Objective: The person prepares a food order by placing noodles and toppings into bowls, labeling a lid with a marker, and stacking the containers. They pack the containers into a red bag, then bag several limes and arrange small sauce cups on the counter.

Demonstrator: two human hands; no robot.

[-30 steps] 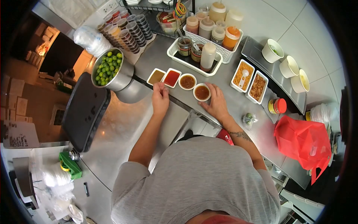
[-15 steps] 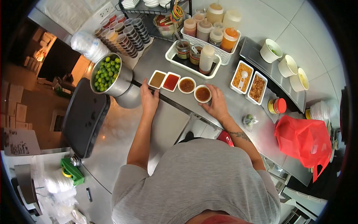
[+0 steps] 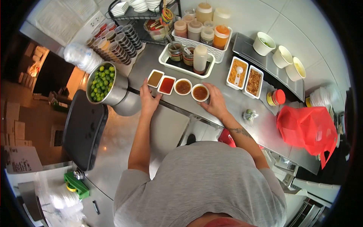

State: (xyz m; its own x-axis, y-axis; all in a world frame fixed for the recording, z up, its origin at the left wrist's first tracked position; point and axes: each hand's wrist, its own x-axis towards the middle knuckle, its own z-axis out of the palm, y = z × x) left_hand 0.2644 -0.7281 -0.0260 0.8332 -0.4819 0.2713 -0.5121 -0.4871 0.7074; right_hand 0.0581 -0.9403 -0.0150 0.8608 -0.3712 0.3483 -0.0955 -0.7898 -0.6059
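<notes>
Four small sauce dishes stand in a row on the steel counter (image 3: 223,94): a square one with brown sauce (image 3: 155,78), a square one with red sauce (image 3: 166,85), and two round ones with reddish-brown sauce (image 3: 183,86) (image 3: 200,92). My left hand (image 3: 149,99) rests flat with fingers apart just in front of the two square dishes, fingertips touching their near edges. My right hand (image 3: 214,103) curls around the right side of the rightmost round dish.
A steel bowl of green limes (image 3: 103,82) sits to the left. Behind the dishes, a white tray (image 3: 169,60) holds jars and a squeeze bottle. Two tubs of fried toppings (image 3: 245,78), a red-lidded jar (image 3: 275,97), three white cups (image 3: 281,56) and a red plastic bag (image 3: 308,130) lie right.
My left hand slid left from the red-sauce dish toward the brown-sauce dish and opened flat. My right hand stayed at the rightmost round dish. The view shifted slightly.
</notes>
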